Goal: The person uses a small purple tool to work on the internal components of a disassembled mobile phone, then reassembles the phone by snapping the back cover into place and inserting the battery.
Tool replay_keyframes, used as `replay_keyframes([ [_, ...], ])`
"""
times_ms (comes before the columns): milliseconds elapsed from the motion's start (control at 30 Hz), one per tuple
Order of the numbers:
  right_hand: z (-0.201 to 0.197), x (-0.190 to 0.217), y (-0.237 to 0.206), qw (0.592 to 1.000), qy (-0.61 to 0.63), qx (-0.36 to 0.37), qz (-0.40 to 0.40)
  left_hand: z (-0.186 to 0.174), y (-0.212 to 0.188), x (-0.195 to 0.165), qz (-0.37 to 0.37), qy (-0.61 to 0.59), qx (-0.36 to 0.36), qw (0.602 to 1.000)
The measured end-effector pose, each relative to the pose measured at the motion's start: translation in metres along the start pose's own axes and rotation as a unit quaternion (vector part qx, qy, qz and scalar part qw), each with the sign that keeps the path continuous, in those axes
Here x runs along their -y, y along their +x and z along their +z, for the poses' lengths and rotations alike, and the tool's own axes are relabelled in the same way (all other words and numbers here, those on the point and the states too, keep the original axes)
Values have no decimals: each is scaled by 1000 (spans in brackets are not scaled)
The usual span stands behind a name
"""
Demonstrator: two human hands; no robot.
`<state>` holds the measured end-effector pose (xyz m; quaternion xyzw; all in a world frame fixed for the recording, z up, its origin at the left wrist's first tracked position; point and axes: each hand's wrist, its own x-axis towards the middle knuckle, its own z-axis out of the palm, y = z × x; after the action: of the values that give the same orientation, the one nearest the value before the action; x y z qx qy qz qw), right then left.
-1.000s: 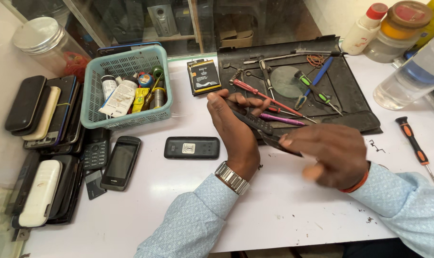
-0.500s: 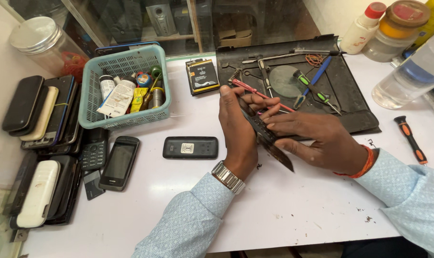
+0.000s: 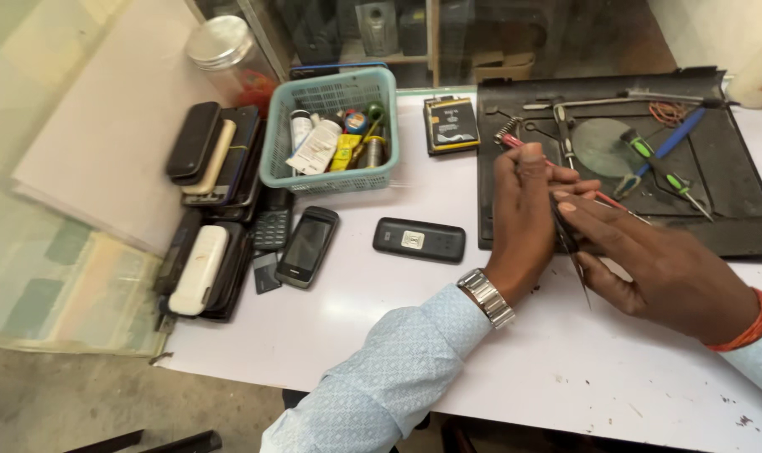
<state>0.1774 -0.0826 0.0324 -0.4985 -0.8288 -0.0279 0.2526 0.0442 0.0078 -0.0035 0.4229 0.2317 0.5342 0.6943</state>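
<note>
While pinched between left hand [image 3: 524, 220] and right hand [image 3: 658, 264], seemingly dark tweezers [image 3: 570, 247] over white table [image 3: 373, 302].

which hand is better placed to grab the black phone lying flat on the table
Left, probably. The left hand is beside the black phone, with bare table between them. The right hand lies farther off, its fingers pinching the tweezers.

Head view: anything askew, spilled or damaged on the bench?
Nothing spilled or broken. The black mat lies slightly skewed on the table, tools scattered loosely on it, and a few dark specks mark the table's near right edge. Phones are stacked unevenly at left.
</note>
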Motion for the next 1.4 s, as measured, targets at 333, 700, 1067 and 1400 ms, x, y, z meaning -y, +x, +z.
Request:
replay_keyframes([
  [333, 9, 11, 3, 997, 51, -57, -20, -6, -5, -9, 65, 118, 45, 990],
  [700, 10, 17, 6, 988, 99, -108, 53, -14, 2, -34, -41, 75, 164, 983],
  [1067, 9, 11, 7, 987, 95, -126, 23, -29, 3, -56, -84, 134, 237, 959],
  [1400, 7, 13, 3, 994, 24, -99, 27, -31, -2, -58, -104, 138, 237, 956],
])
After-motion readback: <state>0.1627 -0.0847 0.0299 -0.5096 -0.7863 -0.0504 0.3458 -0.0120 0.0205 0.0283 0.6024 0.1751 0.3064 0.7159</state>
